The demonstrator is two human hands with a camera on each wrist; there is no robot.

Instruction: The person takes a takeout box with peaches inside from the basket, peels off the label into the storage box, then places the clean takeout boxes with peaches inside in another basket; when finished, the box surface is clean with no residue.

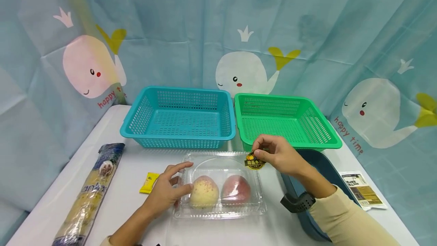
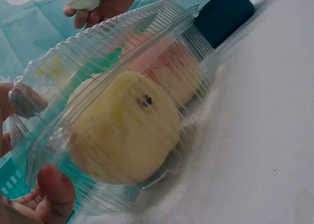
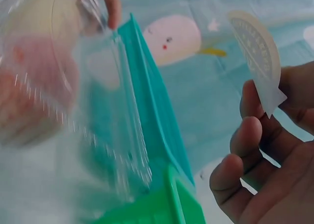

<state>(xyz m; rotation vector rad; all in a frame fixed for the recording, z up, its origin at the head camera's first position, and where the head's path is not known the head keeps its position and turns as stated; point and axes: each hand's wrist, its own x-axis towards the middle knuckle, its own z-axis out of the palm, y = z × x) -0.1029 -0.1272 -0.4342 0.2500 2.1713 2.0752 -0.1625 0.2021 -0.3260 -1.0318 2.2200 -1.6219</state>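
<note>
Box (image 1: 218,212): lower centre of head frame, on the tabletop (image 1: 119,200), lid down, clear plastic. Holds two peaches: yellow peach (image 1: 204,192) on the left, red peach (image 1: 236,189) on the right. Glare on the lid washes out part of the red one.

Hands: left hand (image 1: 167,189) grips the box's left end, some fingers half hidden in head view. Right hand (image 1: 278,156) pinches the sticker (image 1: 254,163) between thumb and index, by the box's upper right corner.

Sticker/box gap unclear from head; both wrist views show them apart. Head gets the printed black-and-gold face, wrist cams the pale back. Left wrist cam also gets a dark pit on the yellow peach, turned away from head. Right wrist cam: peaches blurred, cut off at left edge.

Blue basket (image 1: 184,139) upper centre, green basket (image 1: 283,103) just right of it. Dark tray (image 1: 321,166) lower right, partly covered by right forearm and wristband (image 1: 298,202), so can't see its whole inside.

Long bag (image 1: 90,196) lower left, bottom end cut off by frame. Yellow packet (image 1: 149,183) beside left hand. Flat packet (image 1: 363,189) far right, print too small to read.
</note>
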